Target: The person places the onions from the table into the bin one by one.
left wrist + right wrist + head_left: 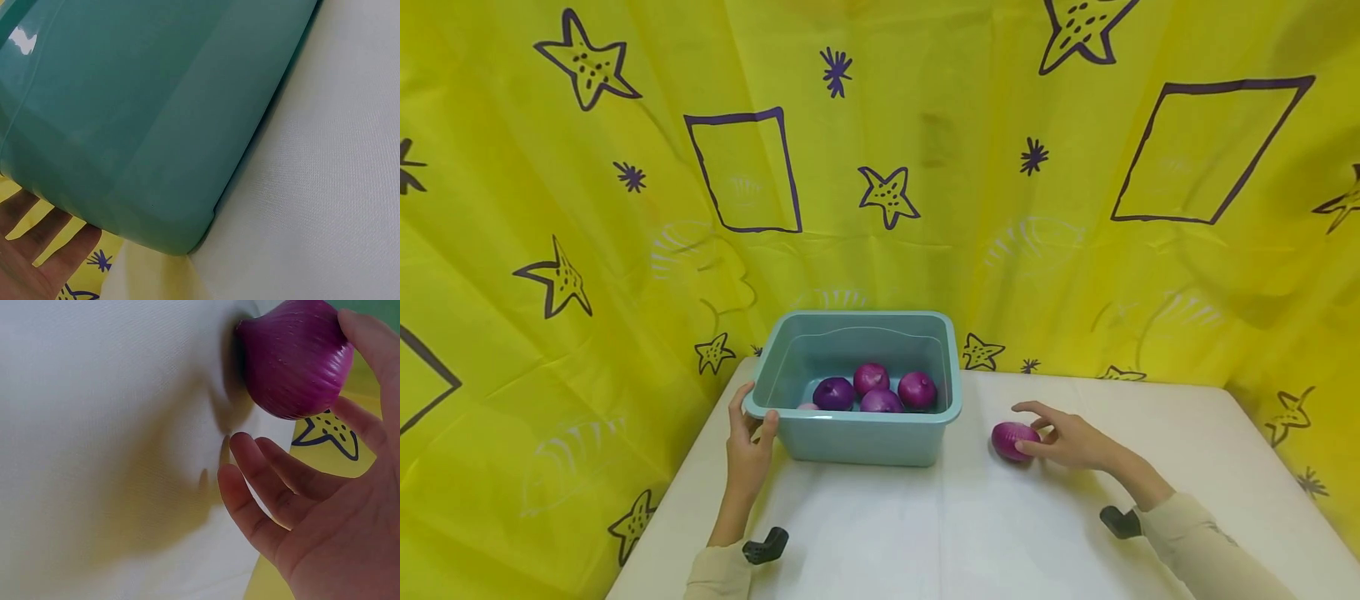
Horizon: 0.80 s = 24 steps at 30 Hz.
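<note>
A teal plastic bin (857, 437) stands on the white table, with several purple and magenta onions (917, 391) inside. At its front left corner my left hand (749, 446) grips the rim, thumb on the front and fingers along the left side. The left wrist view shows the bin's outer wall (144, 125) and part of that hand (37, 250). Right of the bin, a red onion (1011, 440) lies on the table. My right hand (1067, 437) pinches it between thumb and index finger; the other fingers stand away from the onion (297, 362) in the right wrist view.
A yellow curtain (955, 275) with drawn stars and frames hangs behind and beside the white table (880, 533). Inside the bin, a paler pink object (808, 407) is mostly hidden by the front rim. Black wrist cameras (766, 547) sit at both sleeves.
</note>
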Each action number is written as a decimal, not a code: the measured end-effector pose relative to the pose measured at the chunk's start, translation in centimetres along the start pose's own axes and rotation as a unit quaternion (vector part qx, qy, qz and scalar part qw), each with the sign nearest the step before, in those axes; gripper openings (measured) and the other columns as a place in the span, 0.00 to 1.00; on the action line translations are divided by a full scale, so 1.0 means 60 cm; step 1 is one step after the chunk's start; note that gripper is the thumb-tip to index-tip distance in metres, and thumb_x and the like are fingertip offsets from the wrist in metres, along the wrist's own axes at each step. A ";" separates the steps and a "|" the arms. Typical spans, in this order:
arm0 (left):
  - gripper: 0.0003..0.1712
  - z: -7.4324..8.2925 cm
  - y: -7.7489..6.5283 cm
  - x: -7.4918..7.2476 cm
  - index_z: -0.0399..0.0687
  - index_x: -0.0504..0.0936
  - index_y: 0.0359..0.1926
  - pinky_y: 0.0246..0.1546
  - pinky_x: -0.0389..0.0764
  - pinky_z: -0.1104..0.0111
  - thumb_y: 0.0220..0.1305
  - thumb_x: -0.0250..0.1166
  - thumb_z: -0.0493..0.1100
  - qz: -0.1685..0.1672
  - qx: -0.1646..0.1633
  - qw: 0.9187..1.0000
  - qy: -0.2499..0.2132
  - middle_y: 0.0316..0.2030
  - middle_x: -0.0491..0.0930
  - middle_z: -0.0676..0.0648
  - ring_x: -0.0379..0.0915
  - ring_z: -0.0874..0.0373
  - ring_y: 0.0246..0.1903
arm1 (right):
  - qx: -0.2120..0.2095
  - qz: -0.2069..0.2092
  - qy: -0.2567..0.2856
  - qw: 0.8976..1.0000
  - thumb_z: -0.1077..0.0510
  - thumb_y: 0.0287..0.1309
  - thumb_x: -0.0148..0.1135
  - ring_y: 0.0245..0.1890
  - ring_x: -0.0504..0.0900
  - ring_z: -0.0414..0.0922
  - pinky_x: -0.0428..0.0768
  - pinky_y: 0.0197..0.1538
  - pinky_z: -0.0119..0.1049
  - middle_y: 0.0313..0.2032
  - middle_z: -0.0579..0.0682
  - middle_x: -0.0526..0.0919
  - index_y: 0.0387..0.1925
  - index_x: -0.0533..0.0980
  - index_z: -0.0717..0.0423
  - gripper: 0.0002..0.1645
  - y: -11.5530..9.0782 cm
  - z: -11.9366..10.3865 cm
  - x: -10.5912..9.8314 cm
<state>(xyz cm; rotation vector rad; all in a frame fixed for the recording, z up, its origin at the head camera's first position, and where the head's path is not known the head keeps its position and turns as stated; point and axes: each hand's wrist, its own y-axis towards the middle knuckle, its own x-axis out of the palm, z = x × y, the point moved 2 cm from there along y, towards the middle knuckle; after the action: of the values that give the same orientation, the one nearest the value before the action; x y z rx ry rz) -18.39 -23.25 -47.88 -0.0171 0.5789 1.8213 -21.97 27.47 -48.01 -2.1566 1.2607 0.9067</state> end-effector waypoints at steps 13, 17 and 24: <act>0.36 0.001 -0.001 0.001 0.59 0.53 0.78 0.58 0.76 0.41 0.76 0.59 0.45 0.000 -0.007 1.000 0.003 0.71 0.68 0.35 0.72 0.33 0.64 | -0.014 -0.006 0.012 1.000 0.46 0.66 0.68 0.41 0.84 0.46 0.83 0.42 0.39 0.47 0.55 0.86 0.64 0.73 0.50 0.29 -0.003 0.004 0.007; 0.36 -0.001 0.001 0.001 0.59 0.53 0.78 0.60 0.75 0.41 0.76 0.59 0.46 -0.004 -0.009 1.000 0.000 0.72 0.67 0.36 0.70 0.33 0.66 | -0.021 -0.005 0.010 1.000 0.47 0.66 0.68 0.41 0.83 0.46 0.82 0.42 0.37 0.47 0.52 0.86 0.63 0.74 0.50 0.28 -0.004 0.002 0.007; 0.36 -0.004 0.000 0.001 0.61 0.53 0.78 0.60 0.75 0.41 0.76 0.59 0.46 -0.004 -0.012 1.000 -0.002 0.72 0.66 0.37 0.70 0.33 0.66 | -0.028 -0.002 0.012 1.000 0.47 0.66 0.68 0.41 0.83 0.45 0.82 0.41 0.36 0.46 0.50 0.86 0.63 0.74 0.50 0.27 -0.006 0.001 0.007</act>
<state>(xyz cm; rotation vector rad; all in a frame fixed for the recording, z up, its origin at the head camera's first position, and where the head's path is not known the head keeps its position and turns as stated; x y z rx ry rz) -18.50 -23.31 -48.11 -0.0319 0.5542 1.8195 -21.52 27.41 -48.34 -2.2197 1.2551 0.9266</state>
